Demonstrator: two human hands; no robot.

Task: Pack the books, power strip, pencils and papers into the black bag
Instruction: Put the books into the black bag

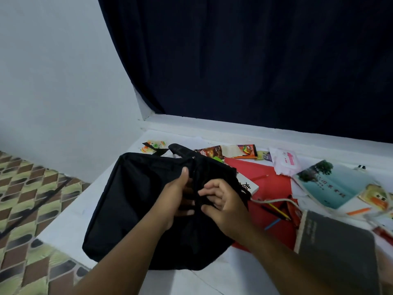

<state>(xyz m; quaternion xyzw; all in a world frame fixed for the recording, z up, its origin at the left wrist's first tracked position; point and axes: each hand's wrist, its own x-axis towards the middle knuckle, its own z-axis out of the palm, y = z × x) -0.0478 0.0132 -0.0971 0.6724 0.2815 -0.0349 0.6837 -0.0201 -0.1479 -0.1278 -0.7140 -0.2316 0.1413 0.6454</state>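
Observation:
The black bag lies flat on the white surface. My left hand and my right hand both grip its black fabric at the middle, fingers curled into the folds. To the right lie red papers, several pencils, a white cord, a teal-covered book and a grey book. A white book sticks out from under the bag's right edge. The power strip's body is not clearly visible.
Snack wrappers and a tissue pack lie along the back by the white ledge. A dark curtain hangs behind. A patterned mattress lies to the left, lower than the white surface.

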